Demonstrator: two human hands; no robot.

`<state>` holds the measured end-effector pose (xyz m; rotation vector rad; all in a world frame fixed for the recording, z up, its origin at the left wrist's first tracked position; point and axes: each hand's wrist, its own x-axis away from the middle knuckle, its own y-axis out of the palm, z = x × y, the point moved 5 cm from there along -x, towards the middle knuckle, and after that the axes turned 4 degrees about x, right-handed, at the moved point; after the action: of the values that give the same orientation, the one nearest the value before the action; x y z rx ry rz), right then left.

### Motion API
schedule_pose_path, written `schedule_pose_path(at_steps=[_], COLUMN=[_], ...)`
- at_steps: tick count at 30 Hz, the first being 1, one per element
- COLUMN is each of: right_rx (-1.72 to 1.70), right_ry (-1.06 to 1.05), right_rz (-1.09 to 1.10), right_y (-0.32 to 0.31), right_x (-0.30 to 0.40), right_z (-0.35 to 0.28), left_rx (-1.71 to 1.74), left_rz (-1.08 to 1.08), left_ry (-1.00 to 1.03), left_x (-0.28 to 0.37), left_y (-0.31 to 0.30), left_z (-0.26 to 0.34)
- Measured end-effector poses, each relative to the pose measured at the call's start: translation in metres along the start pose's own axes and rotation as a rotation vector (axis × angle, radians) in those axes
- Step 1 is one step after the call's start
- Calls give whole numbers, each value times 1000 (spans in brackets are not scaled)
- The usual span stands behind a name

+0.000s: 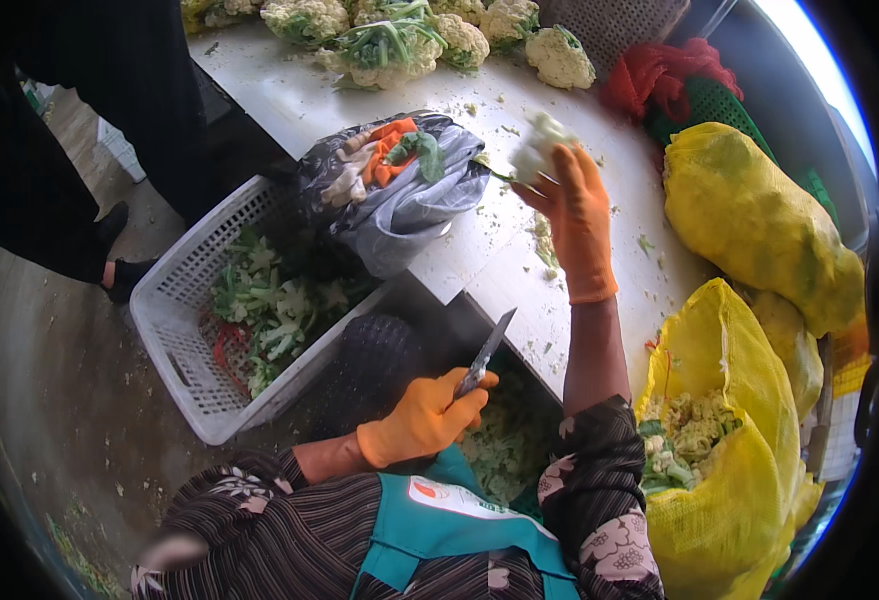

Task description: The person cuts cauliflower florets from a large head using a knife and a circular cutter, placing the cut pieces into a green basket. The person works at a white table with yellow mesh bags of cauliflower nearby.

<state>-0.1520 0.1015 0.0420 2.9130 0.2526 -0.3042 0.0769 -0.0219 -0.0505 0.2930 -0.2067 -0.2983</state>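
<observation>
My left hand (420, 420), in an orange glove, grips a knife (488, 352) in front of my body. Its blade points up and away from me. Farther out over the white worktop (634, 262), my right hand (578, 217) holds a pale piece of cauliflower (540, 146) at its fingertips. Motion blurs that piece, and a thin green leaf or stem sticks out beside it. Both gloves match. Cauliflower crumbs (544, 240) lie scattered on the worktop just left of my right wrist.
Cauliflower heads (390, 52) lie at the far end. A plastic bag (417, 217) with gloves on top sits at the worktop's corner, by a white crate (184, 360) of leaves. Yellow mesh sacks (754, 217) line the right side. Another person's legs (139, 112) stand at left.
</observation>
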Motion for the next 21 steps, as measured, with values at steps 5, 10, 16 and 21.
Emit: schedule_pose_path(at_steps=[5,10,16,21], right_rx=[714,1282,1554,1930], right_ry=[-66,-38,366,1038], right_rz=[10,425,409,-224], right_y=[19,-137,-271,-209], right_x=[52,180,296,282], right_z=[-33,-66,-133,-111], left_rx=[-79,381,128,-40], left_rz=[80,-12,-101,-117], left_ry=[-18,-74,-97,-112], left_x=[12,-5,-31,-30], left_y=[-2,-1,16,26], left_z=[-3,29,20,8])
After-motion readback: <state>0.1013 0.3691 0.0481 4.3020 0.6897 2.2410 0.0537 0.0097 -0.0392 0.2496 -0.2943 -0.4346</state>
